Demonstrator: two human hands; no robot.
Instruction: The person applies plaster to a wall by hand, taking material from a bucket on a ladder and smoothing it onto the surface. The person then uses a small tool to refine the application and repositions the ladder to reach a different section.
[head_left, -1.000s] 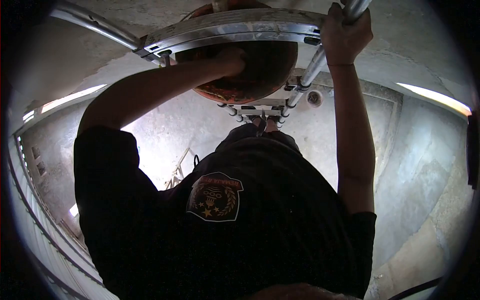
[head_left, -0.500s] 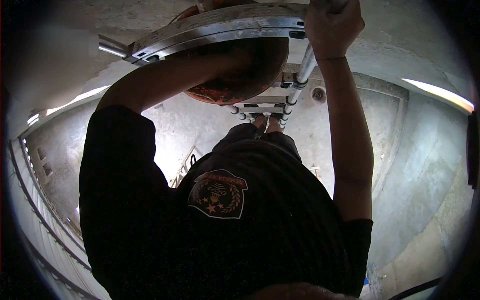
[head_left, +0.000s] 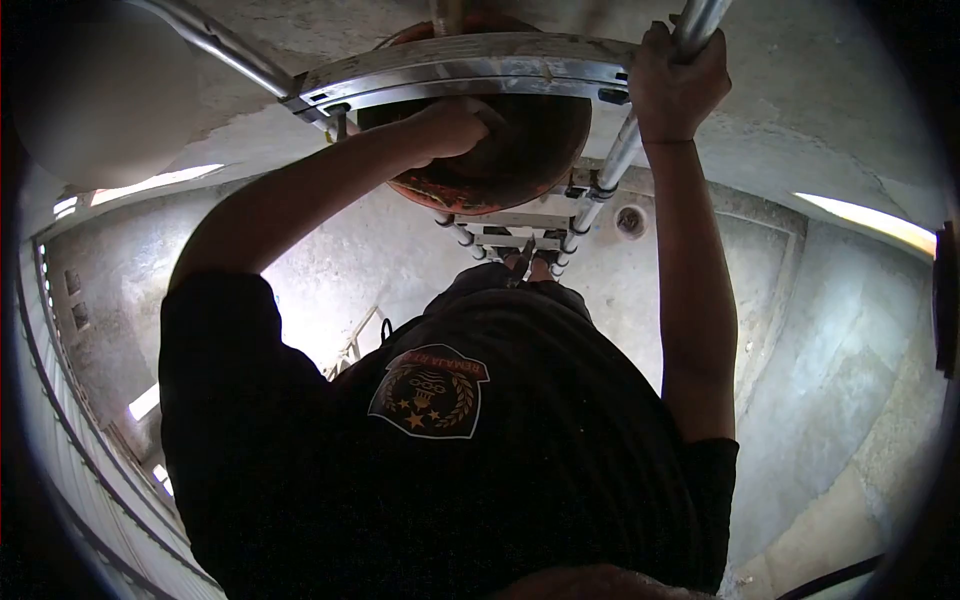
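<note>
The metal ladder (head_left: 622,148) stands at the far middle of the scene, its broad upper rung (head_left: 470,72) crossing in front of a round basin (head_left: 478,197) with a worn orange rim. To the right of the basin, the right hand (head_left: 680,88) has its fingers wrapped around the ladder's right rail, while the left hand (head_left: 452,130) reaches from the left below that rung to the basin's dark inside, its fingers bent; whether they grip anything, I cannot tell.
</note>
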